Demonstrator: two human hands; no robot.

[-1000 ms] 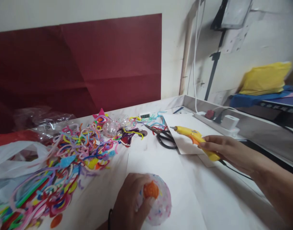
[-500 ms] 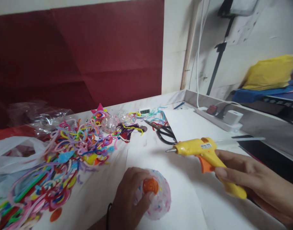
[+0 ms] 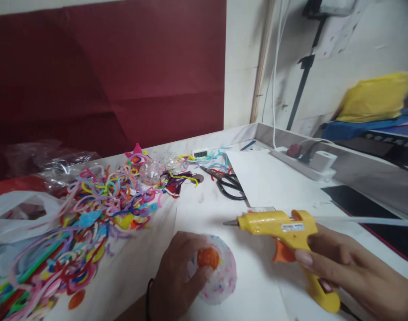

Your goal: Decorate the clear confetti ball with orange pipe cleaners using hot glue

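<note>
My left hand is closed around the side of a clear, round ball speckled with pink, blue and yellow bits. An orange round piece sits on the ball, by my thumb and fingers. The ball rests on white paper. On the right, my right hand grips the handle of a yellow glue gun. Its metal nozzle points left, above and to the right of the ball, apart from it. A clear glue stick sticks out of its back end.
Tangled pipe cleaners heap up at the left beside a white plastic bag. Black-handled scissors lie beyond the paper. A power strip and a dark phone-like slab lie at the right.
The glue gun in my right hand has come lower and a little nearer, its handle swinging further into view. My left hand and the ball have hardly moved.
</note>
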